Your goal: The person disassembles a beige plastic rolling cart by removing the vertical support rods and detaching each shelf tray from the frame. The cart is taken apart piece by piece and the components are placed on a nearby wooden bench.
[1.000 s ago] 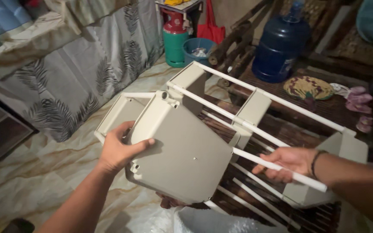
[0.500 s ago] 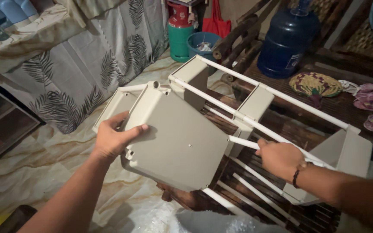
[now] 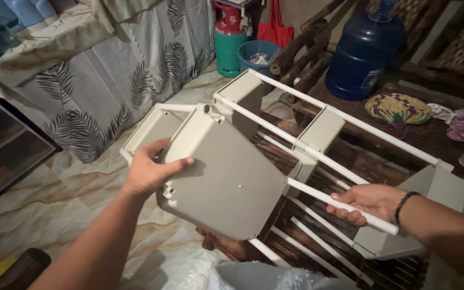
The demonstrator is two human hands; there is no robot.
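Right hand (image 3: 369,203) now cradles white rod (image 3: 339,205) palm-up (earlier overhand).

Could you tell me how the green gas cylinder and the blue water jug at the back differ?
The green gas cylinder is slimmer, with a red top; the blue water jug is wider and dark blue all over, narrowing to a neck. The cylinder stands on the floor beside a blue bucket, while the jug sits on the wooden bench. Both stand upright, beyond the beige rack that the left hand and right hand hold.
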